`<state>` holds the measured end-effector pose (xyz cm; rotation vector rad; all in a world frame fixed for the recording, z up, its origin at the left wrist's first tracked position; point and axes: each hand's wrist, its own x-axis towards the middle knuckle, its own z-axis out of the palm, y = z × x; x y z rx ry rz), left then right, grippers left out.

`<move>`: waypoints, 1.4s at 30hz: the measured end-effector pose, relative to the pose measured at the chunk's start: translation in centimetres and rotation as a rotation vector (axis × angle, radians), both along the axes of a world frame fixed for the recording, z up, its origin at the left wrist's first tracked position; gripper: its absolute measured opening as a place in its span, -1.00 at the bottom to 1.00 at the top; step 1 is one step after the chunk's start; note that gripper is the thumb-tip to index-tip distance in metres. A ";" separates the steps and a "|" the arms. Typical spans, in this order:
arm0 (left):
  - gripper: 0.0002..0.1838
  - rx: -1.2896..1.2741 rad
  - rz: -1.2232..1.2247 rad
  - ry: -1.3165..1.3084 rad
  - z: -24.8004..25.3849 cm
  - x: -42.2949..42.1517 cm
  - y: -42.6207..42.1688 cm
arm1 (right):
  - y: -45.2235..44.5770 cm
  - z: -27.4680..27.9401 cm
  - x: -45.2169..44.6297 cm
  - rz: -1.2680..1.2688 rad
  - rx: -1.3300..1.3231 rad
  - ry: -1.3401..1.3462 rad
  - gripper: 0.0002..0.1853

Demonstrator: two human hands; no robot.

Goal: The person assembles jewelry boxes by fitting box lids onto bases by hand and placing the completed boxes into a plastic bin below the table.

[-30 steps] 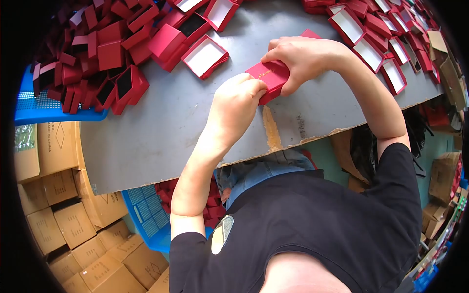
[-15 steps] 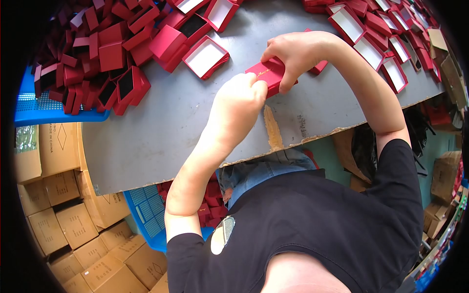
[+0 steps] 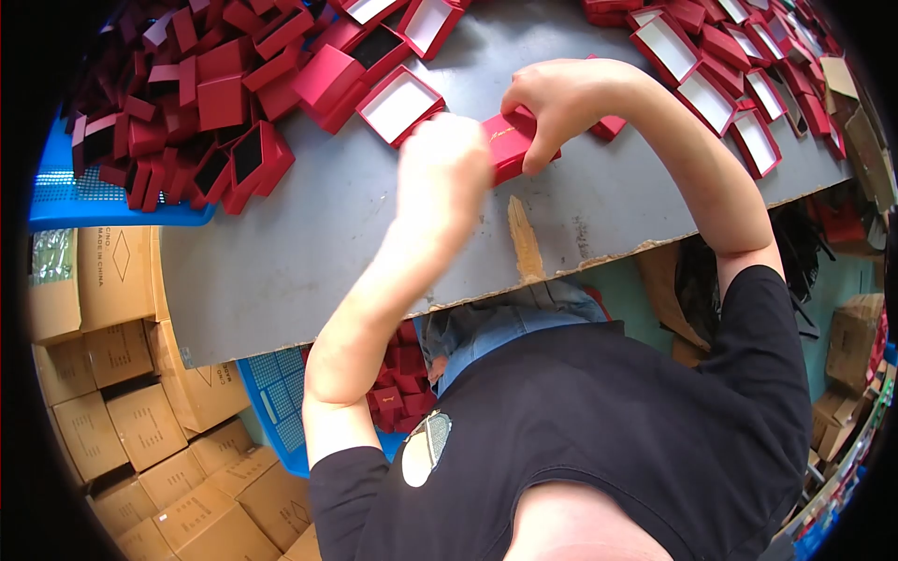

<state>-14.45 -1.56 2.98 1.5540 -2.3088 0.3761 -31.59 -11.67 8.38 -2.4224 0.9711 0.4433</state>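
A red gift box (image 3: 513, 142) with gold script on its lid is gripped by my right hand (image 3: 566, 98), thumb on the near side and fingers on the far side. My left hand (image 3: 444, 164) is at the box's left end, smeared by motion, so its fingers cannot be made out. Just beyond it lies a red box half with a white inside (image 3: 400, 105) on the grey table. Another small red box piece (image 3: 608, 127) shows partly behind my right wrist.
A heap of red boxes (image 3: 224, 98) rises at the left by a blue basket (image 3: 122, 217). More white-lined red boxes (image 3: 706, 101) lie at the right. The grey table (image 3: 281, 280) has a chipped front edge. Brown cartons (image 3: 145, 430) and a blue crate (image 3: 273, 397) stand below.
My left hand has moved slightly left and away from the lid's top, uncovering more of the box's left part. My right hand stays on the box, which has shifted slightly left.
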 end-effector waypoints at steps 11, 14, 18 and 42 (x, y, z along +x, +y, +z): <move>-0.86 0.554 -0.256 0.559 3.6 -1.7 8.8 | 0.1 -0.7 -6.7 -0.174 -0.014 -0.323 -0.18; -0.88 0.879 -0.553 0.687 -3.3 -9.6 11.4 | -0.7 -1.3 -8.9 -0.222 -0.071 -0.512 -0.21; -0.89 0.822 -0.753 0.488 -11.3 -16.9 10.6 | 0.4 -0.3 -12.2 -0.383 -0.030 -0.792 -0.24; -0.71 1.131 -0.845 0.355 -9.4 -14.0 8.4 | 3.0 -5.8 2.9 0.160 -0.222 -0.882 -0.11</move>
